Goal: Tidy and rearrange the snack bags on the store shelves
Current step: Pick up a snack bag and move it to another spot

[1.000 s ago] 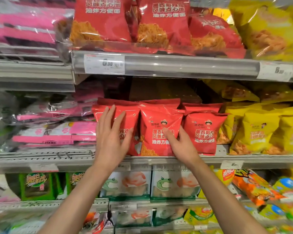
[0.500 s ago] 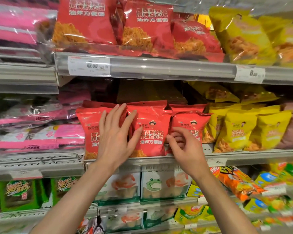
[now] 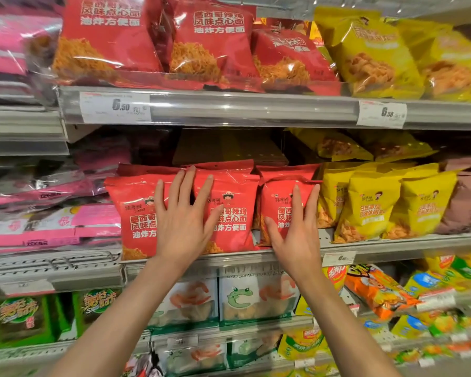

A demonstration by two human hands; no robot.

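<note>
Three small red snack bags stand upright in a row at the front of the middle shelf. My left hand lies flat with spread straight fingers across the seam between the left red bag and the middle red bag. My right hand presses with straight fingers on the face of the right red bag. More red bags stand behind this row. Small yellow bags stand to the right on the same shelf.
Large red bags and yellow bags fill the shelf above. Pink packs lie on the left shelving. White shrimp-snack bags, green packs and orange bags sit on lower shelves. A brown bag is at far right.
My right hand left the middle bag's lower corner, moved right and flattened on the right red bag. My left hand stays on the left and middle bags. The camera shifted right and closer.
</note>
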